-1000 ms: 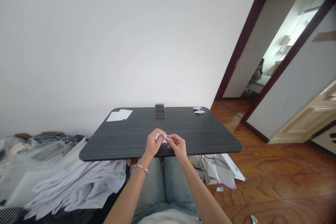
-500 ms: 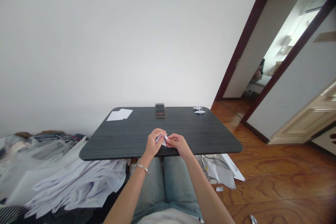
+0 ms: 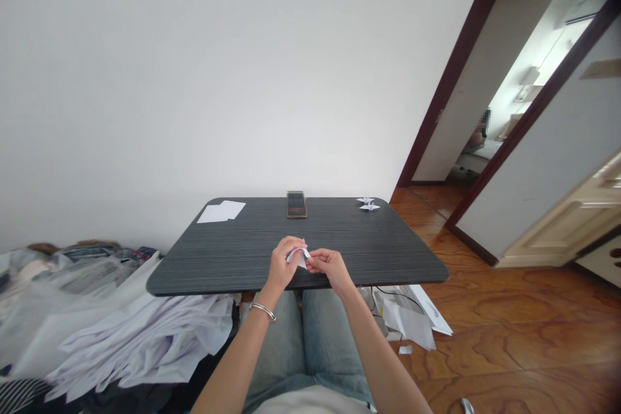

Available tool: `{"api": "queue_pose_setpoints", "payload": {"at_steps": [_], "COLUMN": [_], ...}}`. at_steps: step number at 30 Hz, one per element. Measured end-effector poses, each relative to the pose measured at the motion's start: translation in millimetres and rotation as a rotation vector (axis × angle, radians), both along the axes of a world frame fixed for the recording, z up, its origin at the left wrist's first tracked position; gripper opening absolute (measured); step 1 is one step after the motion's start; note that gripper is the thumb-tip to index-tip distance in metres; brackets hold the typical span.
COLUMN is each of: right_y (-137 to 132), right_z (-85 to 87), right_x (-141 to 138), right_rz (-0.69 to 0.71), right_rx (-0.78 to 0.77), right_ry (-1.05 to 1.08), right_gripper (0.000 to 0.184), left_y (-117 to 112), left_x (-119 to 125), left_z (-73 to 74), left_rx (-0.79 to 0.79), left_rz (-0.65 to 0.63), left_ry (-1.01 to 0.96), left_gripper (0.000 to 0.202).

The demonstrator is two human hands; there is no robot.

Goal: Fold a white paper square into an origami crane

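A small piece of folded white paper is held between my two hands, just above the near edge of the dark wood-grain table. Around its left side curl the fingers of my left hand, which has a silver bangle on the wrist. My right hand pinches the paper's right end between thumb and fingertips. Part of the paper is hidden by the fingers, so its exact folds cannot be made out.
White paper sheets lie at the table's back left. A phone-like device stands at the back middle. Two folded paper cranes sit at the back right. Piled white fabric is at lower left; papers lie below right.
The hands stay in nearly the same place. The paper and fingers have shifted only very slightly, and both hands keep their hold.
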State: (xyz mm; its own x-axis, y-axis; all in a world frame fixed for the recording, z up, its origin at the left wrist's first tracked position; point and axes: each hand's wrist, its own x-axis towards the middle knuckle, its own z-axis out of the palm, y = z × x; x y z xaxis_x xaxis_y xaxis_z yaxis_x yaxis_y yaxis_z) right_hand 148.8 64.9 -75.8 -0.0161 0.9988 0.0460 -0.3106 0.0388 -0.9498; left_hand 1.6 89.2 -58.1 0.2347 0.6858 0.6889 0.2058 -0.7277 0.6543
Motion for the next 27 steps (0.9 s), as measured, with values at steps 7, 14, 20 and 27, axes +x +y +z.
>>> {"api": "queue_pose_setpoints", "payload": {"at_steps": [7,14,20,27], "right_y": [2.1,2.7,4.6,6.6], "right_z": [0.4,-1.5,-5.5,-10.0], "right_x": [-4.5,-4.4,-7.3,-12.8], "right_rz": [-0.027,-0.193,-0.286,-0.338], "right_rx": [0.011,0.024,0.042,0.089], "right_ry": [-0.029,0.029,0.051,0.024], "right_gripper": [0.029,0.030,0.030,0.027], "left_y": [-0.1,0.9,13.9,15.0], "left_x": [2.6,0.8,0.5,6.0], "left_z": [1.4,-2.0,-13.6,-16.5], "left_rx": [-0.010,-0.190,-0.368,-0.471], "left_rz": [-0.049,-0.072,-0.085,-0.137], "left_ry": [0.022,-0.184,-0.277,-0.269], "left_gripper": [0.018,0.028,0.031,0.030]}}
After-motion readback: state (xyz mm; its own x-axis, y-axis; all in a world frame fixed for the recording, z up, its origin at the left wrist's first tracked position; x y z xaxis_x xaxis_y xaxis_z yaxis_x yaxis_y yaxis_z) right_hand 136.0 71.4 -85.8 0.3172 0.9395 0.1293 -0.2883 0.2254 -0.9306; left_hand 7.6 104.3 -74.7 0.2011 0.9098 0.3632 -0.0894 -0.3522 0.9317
